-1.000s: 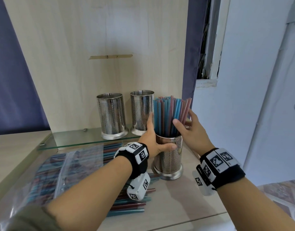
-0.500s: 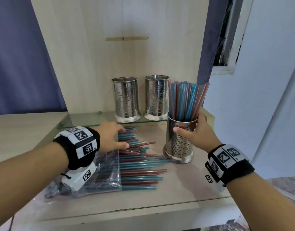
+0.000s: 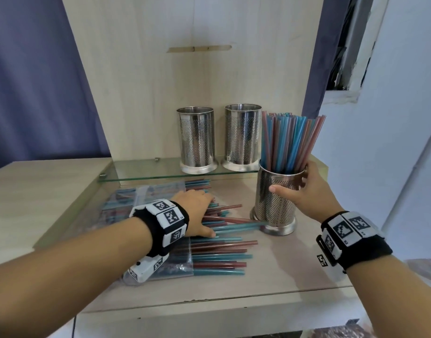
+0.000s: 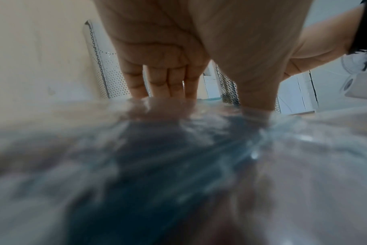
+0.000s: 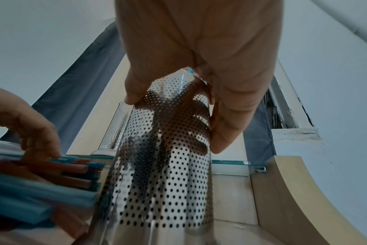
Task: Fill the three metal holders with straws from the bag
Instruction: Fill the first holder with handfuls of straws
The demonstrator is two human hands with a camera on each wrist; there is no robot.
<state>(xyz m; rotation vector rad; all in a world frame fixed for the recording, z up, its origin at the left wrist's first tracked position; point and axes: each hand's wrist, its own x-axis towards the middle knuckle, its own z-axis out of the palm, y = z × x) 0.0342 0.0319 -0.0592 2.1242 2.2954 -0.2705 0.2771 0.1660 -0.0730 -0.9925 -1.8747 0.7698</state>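
Observation:
A perforated metal holder (image 3: 275, 208) full of blue and red straws (image 3: 290, 140) stands on the wooden counter. My right hand (image 3: 292, 184) grips it just below the rim, thumb in front and fingers behind (image 5: 176, 116). Two empty holders (image 3: 196, 142) (image 3: 242, 137) stand on the glass shelf (image 3: 148, 170) behind. A clear plastic bag (image 3: 141, 198) lies at the left, with straws (image 3: 219, 250) spilling out of its mouth. My left hand (image 3: 197, 213) rests on those straws, with the fingers (image 4: 157, 86) straight.
A wooden back panel (image 3: 185, 81) rises behind the shelf. The counter's front edge (image 3: 209, 301) is near me and its right edge lies just past the filled holder. A blue curtain (image 3: 34, 81) hangs at the left.
My left hand left the filled holder and came down onto the straws at the bag's mouth. My right hand dropped from the straw tops to grip the holder's rim.

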